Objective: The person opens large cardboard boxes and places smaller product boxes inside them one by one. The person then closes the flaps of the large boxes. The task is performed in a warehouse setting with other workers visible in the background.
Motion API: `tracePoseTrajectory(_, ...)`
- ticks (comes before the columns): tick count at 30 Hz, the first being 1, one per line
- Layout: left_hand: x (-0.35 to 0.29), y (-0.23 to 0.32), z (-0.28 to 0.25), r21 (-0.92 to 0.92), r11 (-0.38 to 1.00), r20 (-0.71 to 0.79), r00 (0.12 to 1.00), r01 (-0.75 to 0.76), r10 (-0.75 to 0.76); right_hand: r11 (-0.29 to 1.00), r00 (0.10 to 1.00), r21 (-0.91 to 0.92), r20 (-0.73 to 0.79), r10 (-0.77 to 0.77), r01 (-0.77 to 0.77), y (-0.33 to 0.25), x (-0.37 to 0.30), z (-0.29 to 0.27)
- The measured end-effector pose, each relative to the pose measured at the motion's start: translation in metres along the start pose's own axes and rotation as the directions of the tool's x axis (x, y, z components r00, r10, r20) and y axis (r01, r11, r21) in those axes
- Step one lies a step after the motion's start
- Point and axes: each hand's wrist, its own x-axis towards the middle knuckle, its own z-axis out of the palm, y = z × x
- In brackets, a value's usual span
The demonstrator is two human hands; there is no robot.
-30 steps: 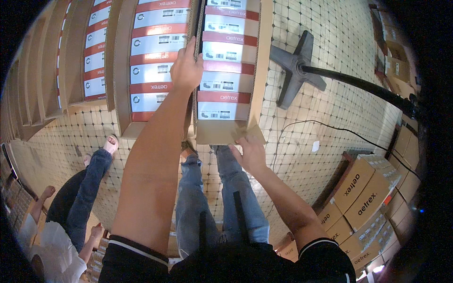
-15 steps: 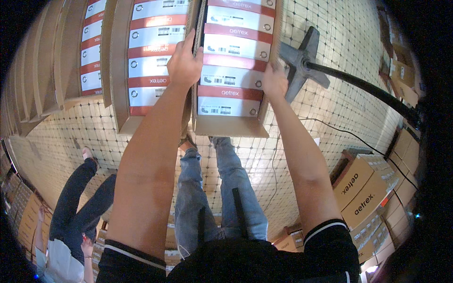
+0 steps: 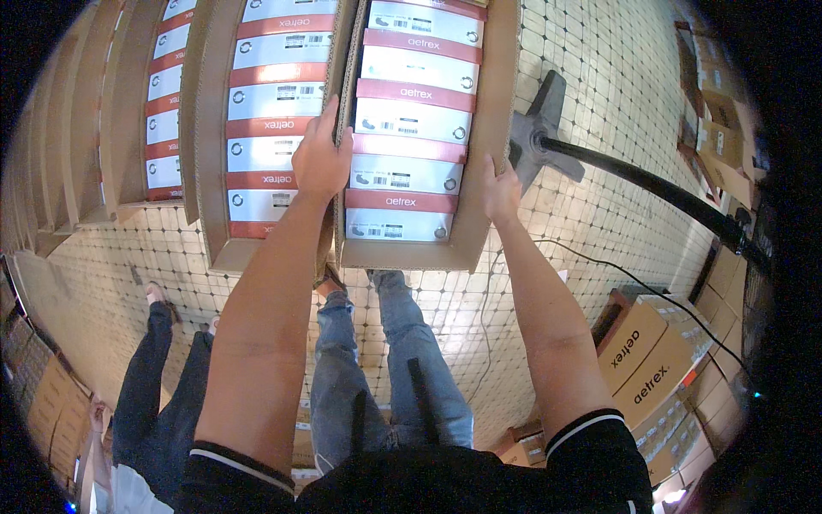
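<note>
A long open carton (image 3: 409, 256) stands in front of me, holding a row of white-and-red shoeboxes (image 3: 396, 224). My left hand (image 3: 324, 164) is closed over the carton's left wall, where it meets the neighbouring carton (image 3: 238, 254). Its fingertips point away from me along the edge. On the opposite side, my right hand (image 3: 503, 193) grips the right wall, thumb up near the rim. The neighbouring carton also holds a row of shoeboxes (image 3: 257, 206) with labelled ends.
More open cartons (image 3: 163, 194) stand in line to the left. A stand's dark base (image 3: 539, 137) with a black pole lies right of my carton. A cable (image 3: 616, 267) crosses the tiled floor. Closed cartons (image 3: 642, 360) are stacked at right. Another person (image 3: 141, 403) stands at lower left.
The whole view has shifted, so the cartons and floor stand appear lower. Both hands sit a little nearer to me along the carton walls. The other person's legs have shifted.
</note>
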Motion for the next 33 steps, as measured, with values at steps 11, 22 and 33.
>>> tracePoseTrajectory(11,0.002,0.006,-0.002,0.040,0.997,0.033,0.997,0.068,-0.069,0.998,1.000,-0.058,-0.018,-0.018,0.017,-0.023,-0.011,-0.009)
tracePoseTrajectory(22,0.000,0.003,-0.001,-0.022,0.997,0.028,0.996,0.080,-0.079,0.997,0.999,-0.069,-0.008,-0.036,0.036,-0.029,-0.012,-0.004)
tracePoseTrajectory(33,0.006,0.005,-0.006,-0.028,0.992,0.082,0.990,0.119,-0.116,0.991,0.998,-0.132,-0.047,-0.040,0.033,-0.031,-0.011,-0.002)
